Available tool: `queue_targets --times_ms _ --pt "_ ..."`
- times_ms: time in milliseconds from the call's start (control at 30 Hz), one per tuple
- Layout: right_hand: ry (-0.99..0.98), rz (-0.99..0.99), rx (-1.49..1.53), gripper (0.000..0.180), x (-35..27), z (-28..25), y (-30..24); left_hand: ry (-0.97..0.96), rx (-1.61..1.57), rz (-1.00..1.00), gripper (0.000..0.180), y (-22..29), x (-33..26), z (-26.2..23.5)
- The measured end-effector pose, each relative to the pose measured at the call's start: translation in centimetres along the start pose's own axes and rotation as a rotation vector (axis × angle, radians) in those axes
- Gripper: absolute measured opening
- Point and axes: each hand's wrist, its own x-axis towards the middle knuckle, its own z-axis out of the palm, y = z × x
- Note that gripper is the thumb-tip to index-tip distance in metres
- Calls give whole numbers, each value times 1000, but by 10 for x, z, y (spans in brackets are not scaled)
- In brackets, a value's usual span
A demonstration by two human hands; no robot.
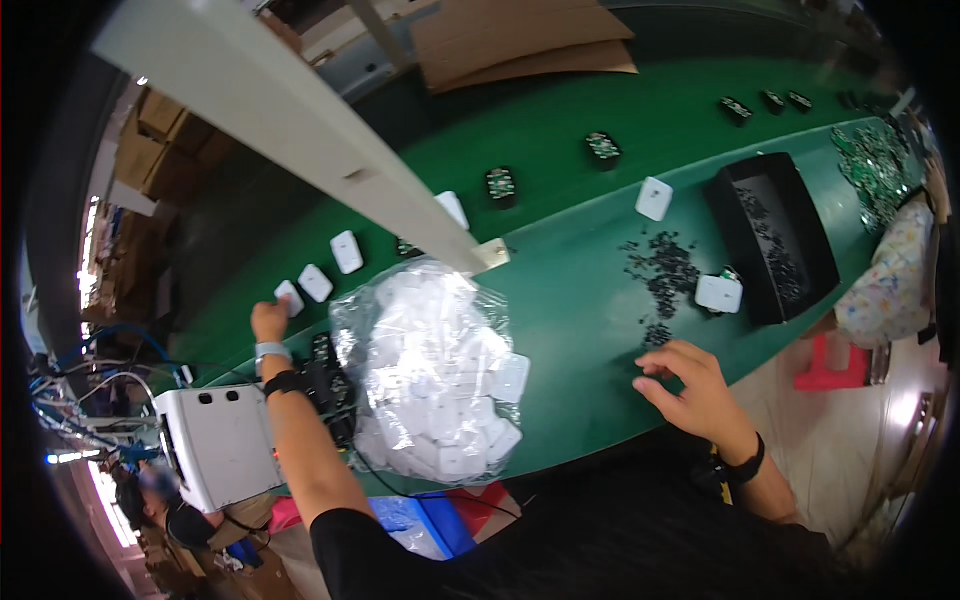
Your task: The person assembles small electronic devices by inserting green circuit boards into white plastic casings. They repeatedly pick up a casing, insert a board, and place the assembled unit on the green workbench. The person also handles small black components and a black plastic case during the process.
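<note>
- The left hand [269, 320] reaches out over the green belt [590, 290] and its fingers close on a small white plastic shell [290, 297], the nearest of a row of such shells [331, 268] lying on the belt's far lane; whether the shell is lifted or only touched, I cannot tell.
- The right hand [695, 385] rests at the near edge of the belt, fingers loosely spread and holding nothing; a scatter of small black parts [662, 280] lies just beyond it.
- Between the hands sits a clear bag [435, 370] full of white shells; a black tray [775, 235] stands to the right, with one white shell [719, 293] just beside it.
- To do this well, I judge the pinch should sit on the shell's edges, clear of its neighbour; the forearm should stay off the bag.
</note>
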Motion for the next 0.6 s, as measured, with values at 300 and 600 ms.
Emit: queue_targets --times_ms 300,600 --pt "242 -60 -445 10 24 -13 42 136 -518 342 25 192 -226 -115" --pt "-62 -112 -429 7 54 -12 58 150 -532 331 13 222 -440 -65"
